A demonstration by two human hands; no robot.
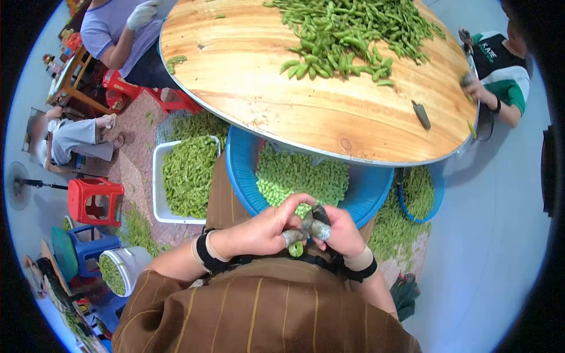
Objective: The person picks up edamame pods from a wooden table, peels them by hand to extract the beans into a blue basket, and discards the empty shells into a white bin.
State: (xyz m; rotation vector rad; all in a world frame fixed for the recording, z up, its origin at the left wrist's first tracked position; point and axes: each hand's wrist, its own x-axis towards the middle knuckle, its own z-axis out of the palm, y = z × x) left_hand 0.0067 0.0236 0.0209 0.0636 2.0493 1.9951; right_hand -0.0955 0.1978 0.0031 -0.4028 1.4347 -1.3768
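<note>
My left hand (265,230) and my right hand (342,234) meet over the near side of a blue basin (238,170), close to my lap. Both are closed, fingertips pressed together, with silvery tape and dark coverings on some fingers. Just below the taped tips shows a green soybean pod (296,249), pinched between the hands; the fingers partly hide it. Shelled green soybeans (303,179) fill the bottom of the basin. Above it, a round wooden table (247,79) bears a heap of unshelled soybean pods (347,38).
Left of the basin stands a white tub (158,188) of pods. A white bucket (132,265), a red stool (94,197) and a blue stool (94,247) are further left. A dark finger sleeve (421,115) lies on the table. Other people sit around.
</note>
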